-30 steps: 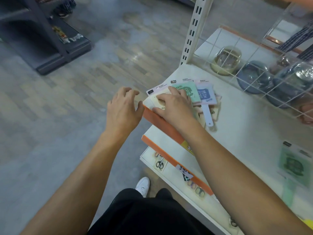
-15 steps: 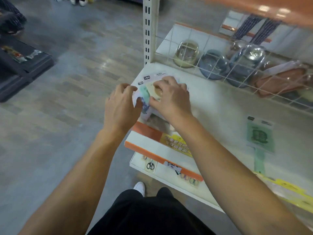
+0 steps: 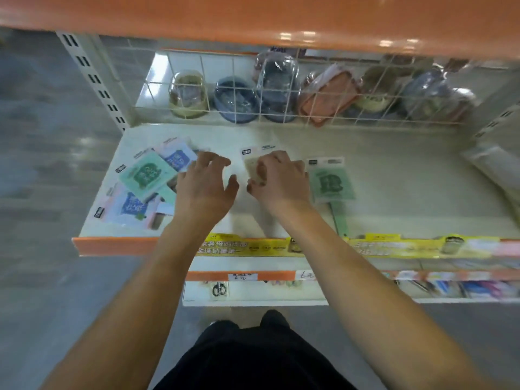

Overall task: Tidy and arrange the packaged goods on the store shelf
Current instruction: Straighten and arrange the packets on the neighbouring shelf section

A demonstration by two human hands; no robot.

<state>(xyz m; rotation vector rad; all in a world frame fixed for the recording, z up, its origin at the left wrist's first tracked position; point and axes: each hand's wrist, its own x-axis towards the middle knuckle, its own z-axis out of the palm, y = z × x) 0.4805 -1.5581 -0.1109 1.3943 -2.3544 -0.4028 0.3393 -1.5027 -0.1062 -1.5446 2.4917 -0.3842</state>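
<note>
Several packaged hand fans lie on the white shelf [image 3: 394, 175]. A loose pile sits at the left: a green one [image 3: 146, 174], a blue one behind it [image 3: 177, 159] and another blue one in front [image 3: 130, 205]. My left hand [image 3: 205, 187] hovers just right of the pile with curled, spread fingers and holds nothing. My right hand [image 3: 281, 178] grips a beige packaged fan [image 3: 253, 166] near the shelf's middle. A single green packaged fan [image 3: 332, 184] lies right of it, handle toward me.
A wire grid [image 3: 281, 88] closes off the back, with wrapped bowls and containers behind it. An orange shelf [image 3: 253, 18] hangs overhead. Yellow price strips [image 3: 394, 247] line the front edge. Lower shelves hold scissors [image 3: 219, 289] and small goods. A white pack [image 3: 495, 167] lies far right.
The view swung to face the shelf. My right hand carried the beige fan out of the pile to the right. My left hand came off the pile.
</note>
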